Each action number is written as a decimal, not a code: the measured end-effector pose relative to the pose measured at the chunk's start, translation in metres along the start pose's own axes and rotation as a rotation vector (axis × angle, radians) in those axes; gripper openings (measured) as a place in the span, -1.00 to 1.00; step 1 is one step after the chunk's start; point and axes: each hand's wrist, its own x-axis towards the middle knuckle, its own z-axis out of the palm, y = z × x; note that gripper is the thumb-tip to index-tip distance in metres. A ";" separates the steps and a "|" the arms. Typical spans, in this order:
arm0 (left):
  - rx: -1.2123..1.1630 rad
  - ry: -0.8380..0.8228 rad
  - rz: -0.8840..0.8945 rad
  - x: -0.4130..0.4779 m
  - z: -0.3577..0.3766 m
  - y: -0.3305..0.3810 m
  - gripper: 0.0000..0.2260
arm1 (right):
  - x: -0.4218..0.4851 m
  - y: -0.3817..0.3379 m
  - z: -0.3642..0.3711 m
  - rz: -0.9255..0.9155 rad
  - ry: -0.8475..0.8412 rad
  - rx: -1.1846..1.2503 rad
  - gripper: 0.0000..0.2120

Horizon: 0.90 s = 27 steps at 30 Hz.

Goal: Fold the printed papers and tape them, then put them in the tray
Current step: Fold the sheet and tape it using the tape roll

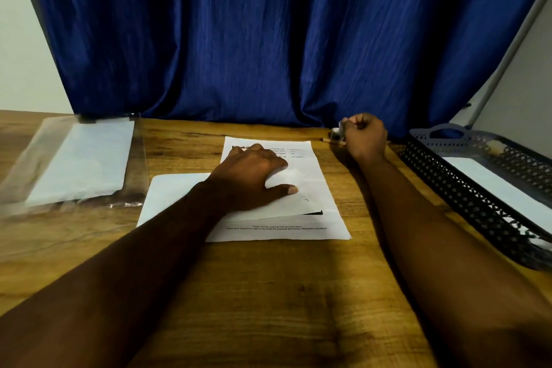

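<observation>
A printed paper lies in the middle of the wooden table, with a folded sheet lying across it. My left hand presses flat on the folded sheet, fingers spread. My right hand is at the back of the table, fingers curled around a small tape dispenser that it mostly hides. The dark mesh tray stands at the right edge and holds a white folded paper.
A clear plastic sleeve with white sheets lies at the left of the table. A blue curtain hangs right behind the table. A pale slanted board leans above the tray. Bare wood lies in front of the papers.
</observation>
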 end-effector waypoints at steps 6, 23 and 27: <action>-0.144 0.007 -0.049 -0.001 0.003 0.009 -0.36 | -0.027 -0.011 -0.010 0.299 -0.314 0.325 -0.88; -0.261 0.094 -0.273 -0.015 0.007 -0.002 -0.29 | -0.092 -0.046 -0.012 0.071 -0.737 0.250 -0.79; -0.313 0.118 -0.282 -0.015 0.009 -0.005 -0.40 | -0.097 -0.047 -0.010 0.068 -0.795 0.220 -0.77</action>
